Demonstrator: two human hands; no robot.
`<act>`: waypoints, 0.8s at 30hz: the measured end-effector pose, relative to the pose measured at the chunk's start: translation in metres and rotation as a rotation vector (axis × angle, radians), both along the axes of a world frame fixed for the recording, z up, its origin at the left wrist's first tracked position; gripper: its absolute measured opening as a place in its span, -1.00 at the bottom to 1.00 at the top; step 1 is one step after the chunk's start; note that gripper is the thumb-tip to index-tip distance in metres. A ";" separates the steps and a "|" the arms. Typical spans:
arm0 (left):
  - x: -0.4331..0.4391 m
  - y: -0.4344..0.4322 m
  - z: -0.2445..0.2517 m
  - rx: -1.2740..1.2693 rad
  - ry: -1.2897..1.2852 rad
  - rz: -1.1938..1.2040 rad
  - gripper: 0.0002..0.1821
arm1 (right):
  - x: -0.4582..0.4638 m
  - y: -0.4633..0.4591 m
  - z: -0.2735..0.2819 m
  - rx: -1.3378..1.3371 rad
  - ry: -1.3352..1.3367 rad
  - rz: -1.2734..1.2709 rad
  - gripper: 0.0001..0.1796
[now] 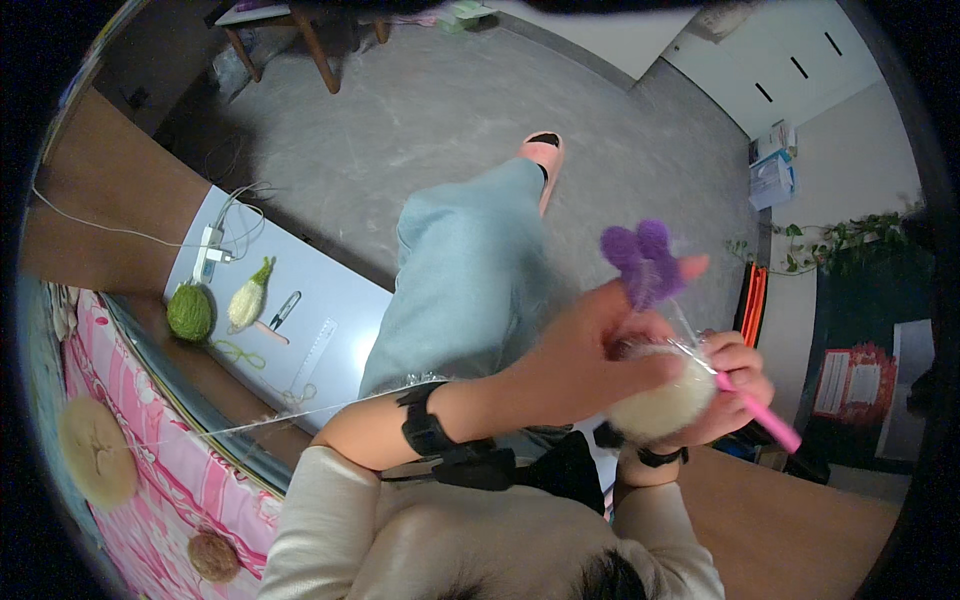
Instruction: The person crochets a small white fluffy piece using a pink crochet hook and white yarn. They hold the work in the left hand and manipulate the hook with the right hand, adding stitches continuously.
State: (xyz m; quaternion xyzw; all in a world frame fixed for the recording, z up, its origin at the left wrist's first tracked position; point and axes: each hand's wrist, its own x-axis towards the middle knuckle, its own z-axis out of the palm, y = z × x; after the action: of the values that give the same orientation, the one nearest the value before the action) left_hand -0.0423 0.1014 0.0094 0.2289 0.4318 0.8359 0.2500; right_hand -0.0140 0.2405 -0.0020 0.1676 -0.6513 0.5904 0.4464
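My left hand (pixel 600 360) grips a rounded cream crocheted piece (pixel 660 397), its thumb pressed on the side. A purple fuzzy piece with two round lobes (pixel 643 259) sits at the raised fingers of that hand; motion blur hides how it is held. My right hand (pixel 731 394), just behind the cream piece, holds a crochet hook with a pink handle (pixel 769 424). The hook's tip meets pale yarn near the top of the cream piece. A pale yarn strand (pixel 300 412) crosses my left forearm, coming from a beige yarn ball (pixel 97 454) at the left.
A white tabletop (pixel 349 300) at my left carries a green yarn ball (pixel 189 313), a cream-and-green crocheted piece (pixel 247 300), thread snips (pixel 286 309), a clear ruler (pixel 315 352) and a power strip (pixel 206 255) with cables. A brown ball (pixel 214 556) lies on pink bedding (pixel 172 480).
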 end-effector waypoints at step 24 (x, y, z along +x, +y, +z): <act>0.025 -0.066 -0.002 -0.159 -0.143 0.310 -0.36 | -0.001 -0.032 -0.022 -0.099 -0.396 0.700 -0.80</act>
State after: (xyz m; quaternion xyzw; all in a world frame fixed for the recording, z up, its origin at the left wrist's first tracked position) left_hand -0.0175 0.0349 0.0076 0.0792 0.5077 0.8417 0.1657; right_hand -0.0152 0.2087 -0.0236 0.2403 -0.5990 0.7583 0.0917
